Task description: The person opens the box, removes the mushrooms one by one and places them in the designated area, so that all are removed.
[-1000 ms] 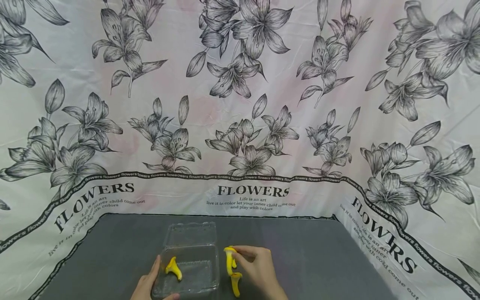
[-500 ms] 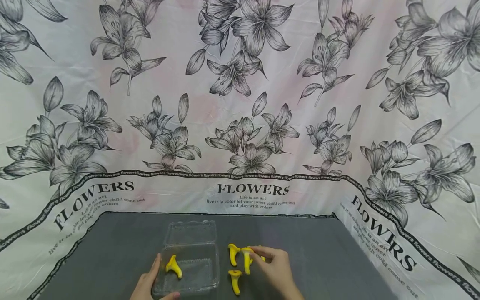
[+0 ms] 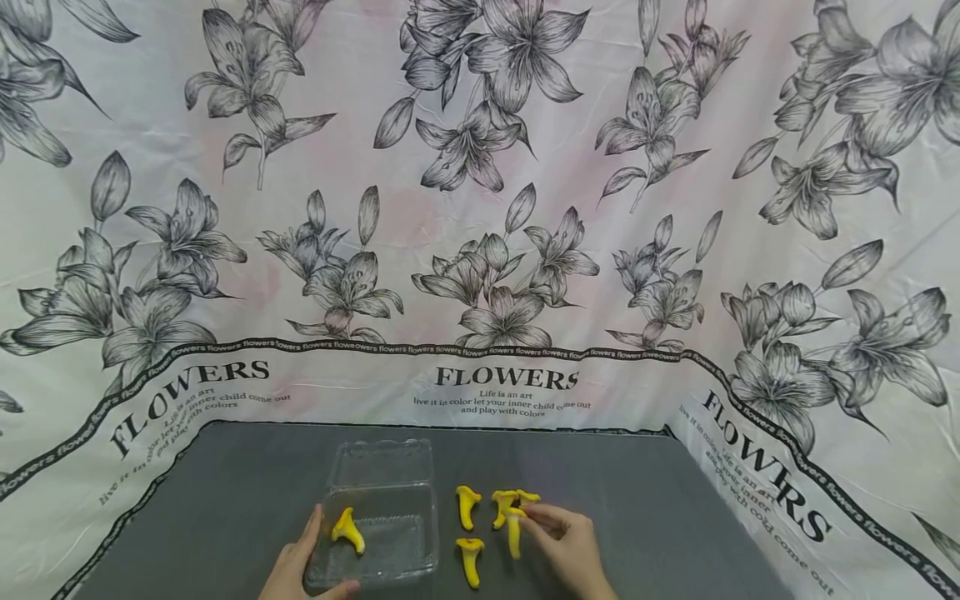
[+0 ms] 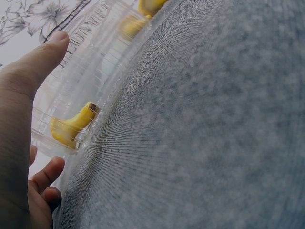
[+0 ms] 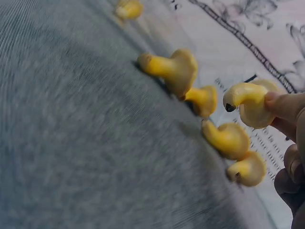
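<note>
A yellow chanterelle mushroom (image 3: 513,536) is pinched between the thumb and fingertips of my right hand (image 3: 568,546), its stem pointing down in the head view. Just behind it are another mushroom (image 3: 503,507) and one partly hidden mushroom (image 3: 529,497). To the left, a mushroom (image 3: 468,507) lies behind a nearer mushroom (image 3: 470,562). My left hand (image 3: 294,565) holds the near left corner of a clear plastic box (image 3: 433,533), fingers along its side and thumb in front. One mushroom (image 3: 348,533) lies inside, also seen through the wall in the left wrist view.
The box's hinged lid (image 3: 384,467) is folded back on the dark grey tabletop (image 3: 637,500). A white cloth (image 3: 502,392) with printed flowers and lettering stands round the back and sides of the table.
My right hand moves rightward, away from the box. A mushroom it held near the box now lies on the table, and more mushrooms show farther right. My left hand and the box stay put.
</note>
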Demonstrator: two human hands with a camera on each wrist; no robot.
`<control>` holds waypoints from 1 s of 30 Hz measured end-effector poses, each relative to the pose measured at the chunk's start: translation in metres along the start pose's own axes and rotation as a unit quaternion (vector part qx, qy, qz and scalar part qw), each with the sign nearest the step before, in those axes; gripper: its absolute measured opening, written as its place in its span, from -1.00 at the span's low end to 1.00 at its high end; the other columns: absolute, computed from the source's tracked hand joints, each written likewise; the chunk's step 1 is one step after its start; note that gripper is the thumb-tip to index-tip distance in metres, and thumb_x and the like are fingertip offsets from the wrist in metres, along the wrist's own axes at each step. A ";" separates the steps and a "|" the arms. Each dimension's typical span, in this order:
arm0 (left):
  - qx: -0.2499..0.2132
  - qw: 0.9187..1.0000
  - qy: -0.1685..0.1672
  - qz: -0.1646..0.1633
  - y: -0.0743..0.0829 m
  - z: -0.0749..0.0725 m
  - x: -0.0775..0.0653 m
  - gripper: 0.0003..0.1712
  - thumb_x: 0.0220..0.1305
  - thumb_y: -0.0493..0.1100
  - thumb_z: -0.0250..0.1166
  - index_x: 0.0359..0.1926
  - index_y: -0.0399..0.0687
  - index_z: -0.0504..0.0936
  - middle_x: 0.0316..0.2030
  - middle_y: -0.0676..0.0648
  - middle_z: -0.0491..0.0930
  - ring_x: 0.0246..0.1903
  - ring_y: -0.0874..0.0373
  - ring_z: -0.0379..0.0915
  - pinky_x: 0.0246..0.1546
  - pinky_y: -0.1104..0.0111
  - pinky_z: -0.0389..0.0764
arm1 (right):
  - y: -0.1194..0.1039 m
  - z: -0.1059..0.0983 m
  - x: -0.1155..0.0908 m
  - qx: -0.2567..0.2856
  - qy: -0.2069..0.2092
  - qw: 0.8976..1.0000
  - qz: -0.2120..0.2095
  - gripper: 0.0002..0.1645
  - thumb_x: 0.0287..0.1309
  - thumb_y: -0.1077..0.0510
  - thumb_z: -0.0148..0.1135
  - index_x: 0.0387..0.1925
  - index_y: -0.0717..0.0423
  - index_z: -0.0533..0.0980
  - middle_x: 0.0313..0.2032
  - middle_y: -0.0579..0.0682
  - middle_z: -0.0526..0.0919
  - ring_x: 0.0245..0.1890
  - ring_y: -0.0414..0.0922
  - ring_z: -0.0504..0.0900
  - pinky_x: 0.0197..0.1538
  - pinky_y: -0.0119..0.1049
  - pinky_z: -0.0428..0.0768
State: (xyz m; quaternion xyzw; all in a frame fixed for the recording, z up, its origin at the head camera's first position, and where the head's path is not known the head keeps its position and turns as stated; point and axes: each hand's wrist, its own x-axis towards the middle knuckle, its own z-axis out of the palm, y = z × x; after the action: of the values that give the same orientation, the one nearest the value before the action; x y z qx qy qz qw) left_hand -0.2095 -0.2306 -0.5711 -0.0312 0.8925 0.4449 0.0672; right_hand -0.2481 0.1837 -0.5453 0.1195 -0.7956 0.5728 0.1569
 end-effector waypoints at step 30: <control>0.012 1.000 0.012 0.001 0.002 0.001 0.001 0.42 0.21 0.27 0.52 0.67 -0.38 -0.15 0.19 -0.55 0.47 0.04 -0.33 0.53 -0.02 -0.36 0.56 | 0.029 0.010 -0.008 -0.083 -0.088 0.993 -0.012 -0.73 0.30 -0.06 0.50 -0.11 0.01 0.82 -0.21 -0.07 0.87 -0.25 -0.29 0.81 -0.23 -0.40 0.74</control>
State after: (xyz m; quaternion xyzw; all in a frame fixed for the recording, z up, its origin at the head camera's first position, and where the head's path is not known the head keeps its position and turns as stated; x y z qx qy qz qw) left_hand -0.2103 -0.2287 -0.5702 -0.0347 0.8985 0.4340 0.0560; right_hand -0.2523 0.1835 -0.5763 0.1655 -0.8497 0.4899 0.1031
